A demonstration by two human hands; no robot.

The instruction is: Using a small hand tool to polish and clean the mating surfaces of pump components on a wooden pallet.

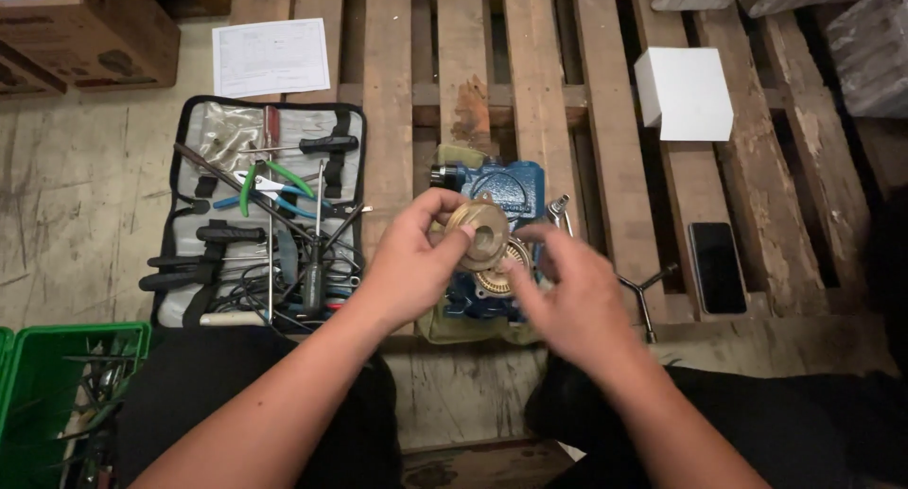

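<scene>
My left hand (413, 262) grips a round brass disc with a centre hole (480, 232), tilted up above a blue pump body (501, 191). The pump rests on a greenish cloth (445, 326) on a wooden pallet (392, 120). A second brass ring with ribbed edge (503, 273) sits on the pump just under the disc. My right hand (567, 295) hovers beside the brass parts with fingers spread, its fingertips at the disc's right edge and blurred by movement.
An open tool roll (260, 210) with screwdrivers and pliers lies left of the pump. A green crate (57, 375) stands at lower left. A black phone (717, 267), a Y-shaped wrench (646, 295), a white box (686, 92) and a paper sheet (270, 56) are nearby.
</scene>
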